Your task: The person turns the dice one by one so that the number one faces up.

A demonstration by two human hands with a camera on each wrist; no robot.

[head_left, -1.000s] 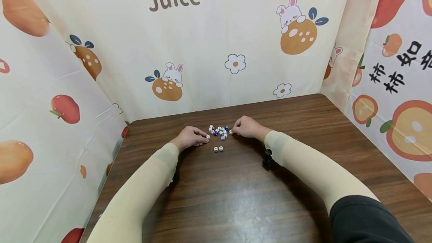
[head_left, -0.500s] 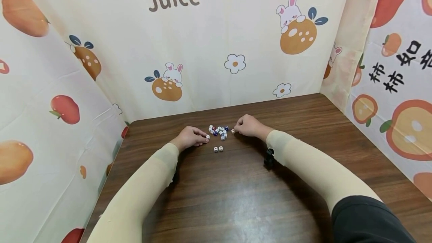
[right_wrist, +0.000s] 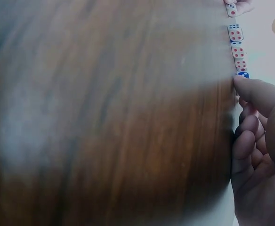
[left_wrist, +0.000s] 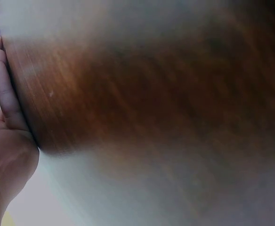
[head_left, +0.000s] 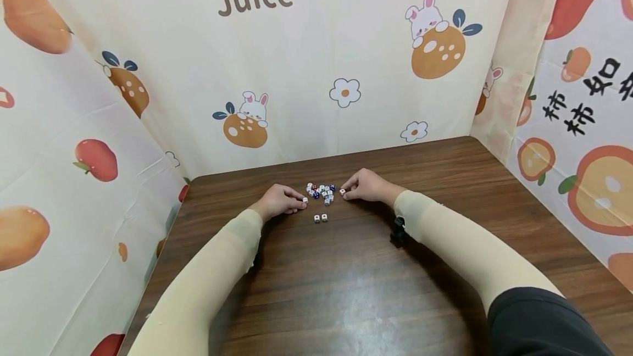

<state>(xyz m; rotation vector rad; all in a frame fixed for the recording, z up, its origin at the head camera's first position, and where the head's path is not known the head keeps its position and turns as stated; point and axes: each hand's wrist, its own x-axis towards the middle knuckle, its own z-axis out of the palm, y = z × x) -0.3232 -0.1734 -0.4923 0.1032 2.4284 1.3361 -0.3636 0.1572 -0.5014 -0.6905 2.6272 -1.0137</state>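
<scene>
My left hand (head_left: 279, 200) pinches a white die (head_left: 305, 200) at its fingertips, just left of a cluster of small dice. On the cluster's other side, my right hand (head_left: 368, 185) has its thumb and index finger at a second white die (head_left: 342, 192). The cluster holds several white dice (head_left: 330, 198), a red die (head_left: 314, 188) and dark blue dice (head_left: 316, 195). Nearer to me, two white dice (head_left: 320, 218) sit side by side. In the right wrist view, my thumb (right_wrist: 257, 92) overlaps a blue die (right_wrist: 243, 74); the pinched die is hidden there.
The brown wooden table (head_left: 296, 290) spreads under both arms. A printed curtain (head_left: 316, 59) hangs behind its back edge, with more printed cloth at the left and right. A small black device (head_left: 398, 231) sits under my right wrist.
My right hand has drawn slightly right with its white die, widening the gap to the cluster, and its fingers now show more spread. The left hand and its die stay put.
</scene>
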